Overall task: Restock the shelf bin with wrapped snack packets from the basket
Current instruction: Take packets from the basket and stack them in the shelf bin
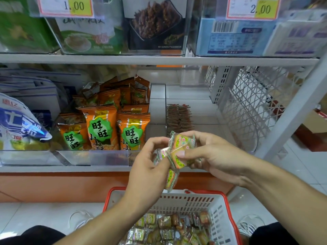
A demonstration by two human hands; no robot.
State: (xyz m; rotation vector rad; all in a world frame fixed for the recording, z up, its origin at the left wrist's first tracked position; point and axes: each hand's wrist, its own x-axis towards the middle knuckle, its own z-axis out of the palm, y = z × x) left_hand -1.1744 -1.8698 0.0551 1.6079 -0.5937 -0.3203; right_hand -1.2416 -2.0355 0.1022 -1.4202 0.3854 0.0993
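Both hands meet in the air in front of the lower shelf, above the far rim of the basket point(219, 207), and they share one small bunch of wrapped snack packets point(177, 152). The left hand point(150, 167) pinches the bunch from the left side with curled fingers and thumb, and one packet hangs down below it toward the basket. The right hand point(208, 156) grips the bunch from the right, its thumb pressing on the front of a yellow wrapper and its fingers curled behind the upper packets. So neither hand is free; both are closed on the same packets. The relation that matters for the next move is this: the clear shelf bin point(190, 96) lies straight beyond the hands and a little to the right, further back on the shelf, with only a short row of dark packets point(178, 117) inside it near the front. The bunch runs more or less up and down, from the top packet by the right fingers to the hanging one under the left palm. The right hand is the nearer one to the bin opening, so I judge it is the better one to carry the packets forward, while the left would let go. Many more packets remain in the basket below.
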